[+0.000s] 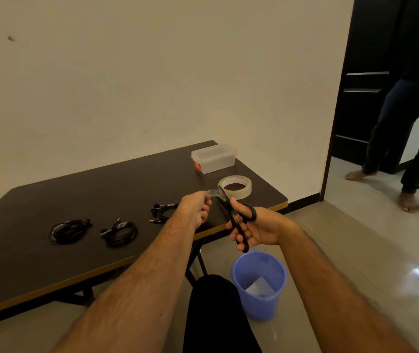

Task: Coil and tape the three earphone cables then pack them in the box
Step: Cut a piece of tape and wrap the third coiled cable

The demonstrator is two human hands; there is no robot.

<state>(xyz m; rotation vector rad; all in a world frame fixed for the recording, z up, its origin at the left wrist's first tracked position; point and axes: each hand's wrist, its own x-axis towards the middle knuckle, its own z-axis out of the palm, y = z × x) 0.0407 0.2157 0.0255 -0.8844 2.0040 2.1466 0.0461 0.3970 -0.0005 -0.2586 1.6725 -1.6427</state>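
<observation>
Three black coiled earphone cables lie on the dark table (50, 200): one at the left (68, 231), one in the middle (119, 232), one further right (162, 211) partly behind my left wrist. My left hand (196, 208) pinches a strip of clear tape (213, 192) pulled from the tape roll (235, 187). My right hand (254, 229) grips black scissors (236, 220) whose blades meet the strip next to the roll. A clear plastic box (213, 158) with a closed lid and a red latch stands at the table's far right corner.
A blue plastic bin (260, 284) with paper inside stands on the floor below my right hand. My dark-clad knee (216, 314) is beside it. A barefoot person (407, 138) stands in the doorway at the right. A wall lies behind the table.
</observation>
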